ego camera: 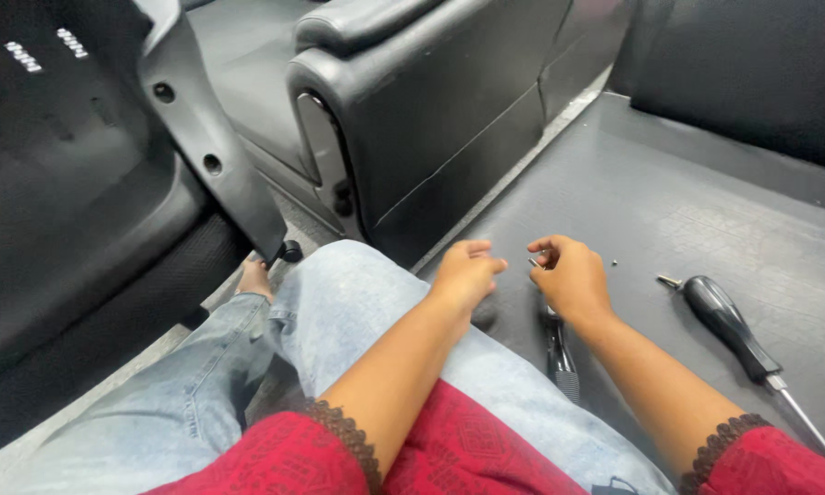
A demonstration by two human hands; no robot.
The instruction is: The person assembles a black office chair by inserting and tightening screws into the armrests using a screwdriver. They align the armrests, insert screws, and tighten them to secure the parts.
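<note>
My right hand (573, 278) hovers over the grey floor, its thumb and forefinger pinched on a small screw (533, 263). My left hand (467, 270) is right beside it, fingers curled loosely, holding nothing that I can see. Below my right wrist a dark tool with a ribbed handle (561, 353) lies on the floor. A second tiny screw (613, 263) lies on the floor just right of my right hand. A black-handled screwdriver (735, 333) lies further right, shaft pointing toward the lower right corner.
I sit on the grey vehicle floor (669, 211) in blue jeans (357, 302) and red sleeves. A black seat base (431, 119) stands ahead. A dark plastic panel (91, 183) rises at the left. Another dark seat (752, 64) is at the upper right.
</note>
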